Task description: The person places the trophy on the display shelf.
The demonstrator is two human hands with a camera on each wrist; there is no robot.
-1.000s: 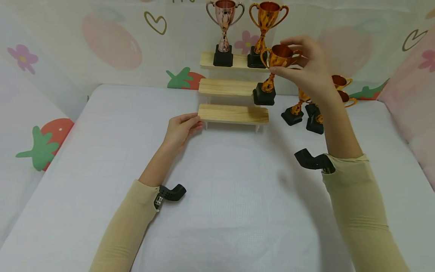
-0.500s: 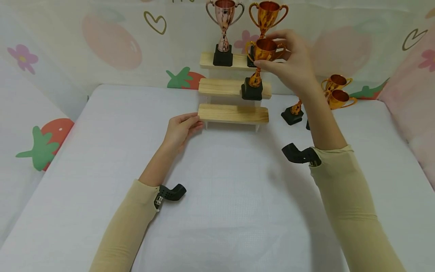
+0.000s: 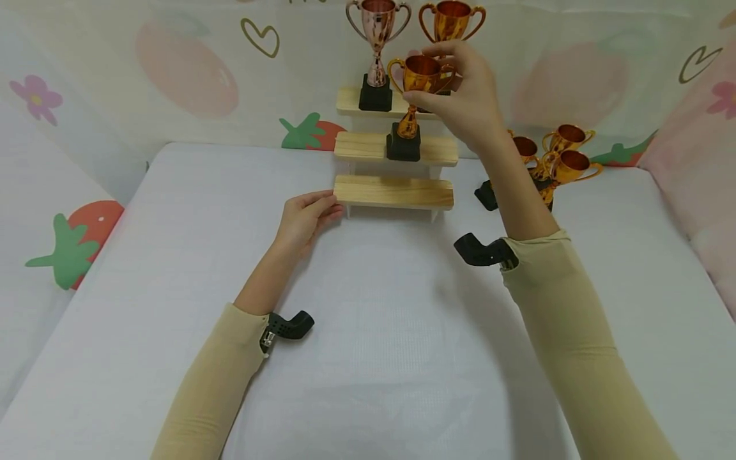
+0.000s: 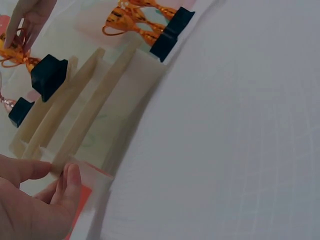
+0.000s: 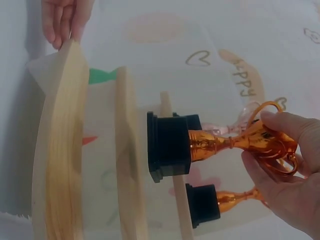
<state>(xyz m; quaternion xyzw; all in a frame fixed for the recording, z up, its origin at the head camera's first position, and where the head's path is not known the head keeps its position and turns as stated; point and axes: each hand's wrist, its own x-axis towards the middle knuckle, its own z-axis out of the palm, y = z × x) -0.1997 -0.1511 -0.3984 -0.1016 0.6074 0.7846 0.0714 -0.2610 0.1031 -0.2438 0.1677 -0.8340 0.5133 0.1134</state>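
My right hand (image 3: 470,96) grips a small orange-gold trophy cup (image 3: 418,78) by its bowl, thumb in front. The trophy stands upright with its black base (image 5: 171,146) close over the middle step (image 3: 362,147) of a three-step wooden display stand, a narrow gap showing in the right wrist view. At the stand's lowest step (image 3: 393,193), my left hand (image 3: 301,223) pinches the left end between thumb and fingers. On the top step (image 3: 348,101) stand a rose-gold trophy (image 3: 376,94) and, partly behind my right hand, another orange-gold trophy (image 3: 451,24).
Right of the stand, several orange-gold trophies (image 3: 570,166) with black bases cluster on the white tabletop (image 3: 368,332), partly hidden by my right forearm. A patterned backdrop cloth (image 3: 190,76) hangs close behind the stand.
My right hand has carried the trophy left and slightly up, from the stand's right end to over the middle step. My left hand has stayed on the lowest step.
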